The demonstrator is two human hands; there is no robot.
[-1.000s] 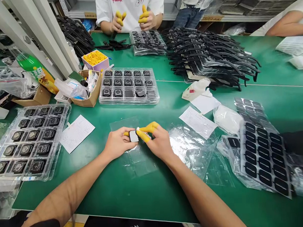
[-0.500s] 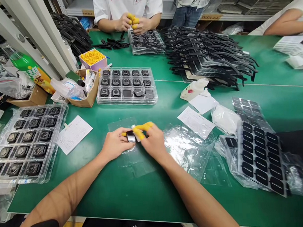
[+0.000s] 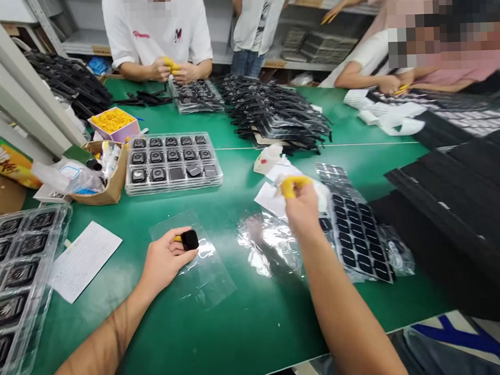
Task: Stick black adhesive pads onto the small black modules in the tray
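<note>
My left hand grips a black smartwatch case by its edges, the dark glossy face towards me. A yellow finger cot shows behind it. Beneath lies a clear plastic sheet. My right hand, with yellow finger cots on its thumb and finger, is pinched closed over a white crumpled wad. A pale blurred bit shows at its fingertips; I cannot tell what it is. Just beyond stands a white bottle beside paper slips.
Trays of watch cases stand at the back and left. A sheet of black stickers lies right, near black foam sheets. A paper note, a cardboard box and a strap pile surround the area. Co-workers sit opposite.
My right hand has left the watch and moved right to the white wad. My left hand still holds the watch, now turned with its face up. The view has swung right.
</note>
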